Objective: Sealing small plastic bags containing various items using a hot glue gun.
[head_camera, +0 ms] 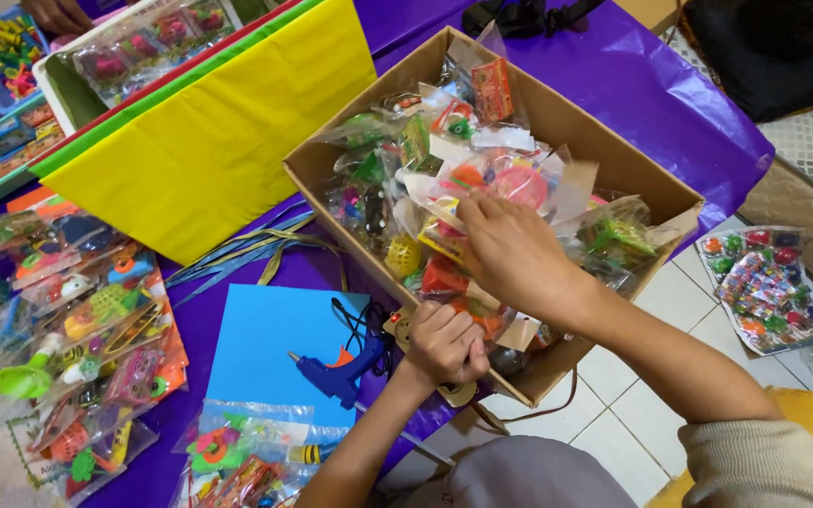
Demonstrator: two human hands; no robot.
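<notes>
Over at the near corner of the cardboard box (557, 113), your right hand (510, 249) is down among the clear toy packets (444, 165), fingers pinched together on 1 of them, can't tell which. Your left hand (444, 343) is curled shut on the box's near rim. Box looks pretty full, so I'd guess lots of sorting is left. More packets sit loose on the purple table cover (613, 66) along its left edge, plus a blue glue gun (341, 372) on a blue sheet (275, 339). Yellow paper (209, 141) lies behind, and 1 flat packet (769, 287) sits on the floor.
</notes>
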